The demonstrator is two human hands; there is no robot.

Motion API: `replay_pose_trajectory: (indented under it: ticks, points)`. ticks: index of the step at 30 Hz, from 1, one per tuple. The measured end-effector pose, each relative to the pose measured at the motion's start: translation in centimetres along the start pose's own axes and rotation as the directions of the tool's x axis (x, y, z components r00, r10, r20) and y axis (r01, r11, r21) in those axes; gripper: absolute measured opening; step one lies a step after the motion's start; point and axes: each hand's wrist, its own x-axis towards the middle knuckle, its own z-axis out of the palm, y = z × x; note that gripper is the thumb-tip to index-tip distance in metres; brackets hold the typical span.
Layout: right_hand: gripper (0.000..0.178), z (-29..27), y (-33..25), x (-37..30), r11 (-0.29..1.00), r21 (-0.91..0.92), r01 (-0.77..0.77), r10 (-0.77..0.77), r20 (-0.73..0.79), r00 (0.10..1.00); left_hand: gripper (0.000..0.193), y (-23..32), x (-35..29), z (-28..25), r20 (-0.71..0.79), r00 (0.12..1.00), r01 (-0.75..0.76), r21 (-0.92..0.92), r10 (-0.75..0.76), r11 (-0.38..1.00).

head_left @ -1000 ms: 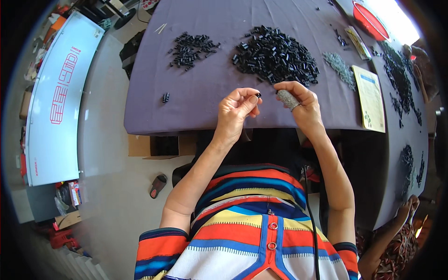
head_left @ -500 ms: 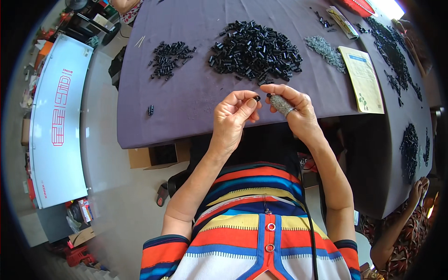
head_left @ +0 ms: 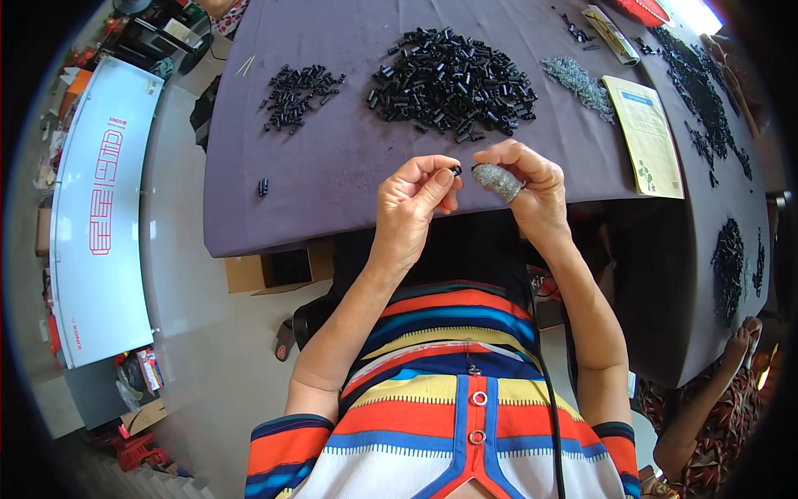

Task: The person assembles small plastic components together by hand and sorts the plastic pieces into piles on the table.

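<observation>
My left hand (head_left: pixel 409 204) is closed, pinching a small black tube (head_left: pixel 455 170) between thumb and forefinger. Close to its right, my right hand (head_left: pixel 536 187) is curled round a grey, speckled, rounded bundle (head_left: pixel 497 180). A tiny dark tip shows at the bundle's left end, under the forefinger; what it is I cannot make out. Both hands are raised at the table's near edge, a small gap between them. Beyond them lies a large heap of short black tubes (head_left: pixel 453 83), with a smaller heap of black pieces (head_left: pixel 299 96) to its left.
A pile of small translucent grey parts (head_left: pixel 578 83) lies by a yellow booklet (head_left: pixel 644 137). A few black tubes (head_left: pixel 263 187) sit near the left edge of the purple cloth-covered table (head_left: pixel 332 187). On the right, another person's hand (head_left: pixel 742 341) is by more black pieces (head_left: pixel 728 266).
My right forefinger is more arched and the grey bundle has turned slightly in that hand. My left hand keeps its pinch on the black tube. The whole view has shifted a little.
</observation>
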Motion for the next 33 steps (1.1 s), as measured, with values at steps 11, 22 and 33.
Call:
replay_pose_trajectory:
  ticks: [11,22,33]
  points:
    - [0.033,0.5,-0.5,-0.2,0.945,-0.316,0.085,-0.076,0.041,0.996,0.019,0.2,0.1,0.1,-0.015,0.998,0.055,0.184,-0.053,0.981]
    - [0.033,0.6,-0.4,-0.6,0.994,-0.069,-0.088,0.088,-0.010,0.996,0.024,0.5,-0.1,0.1,0.062,0.998,0.009,0.064,-0.013,0.998]
    - [0.019,0.9,0.1,-0.9,0.990,-0.045,-0.136,0.136,-0.004,0.991,0.020,-0.3,0.1,0.0,0.012,1.000,-0.011,-0.124,0.013,0.992]
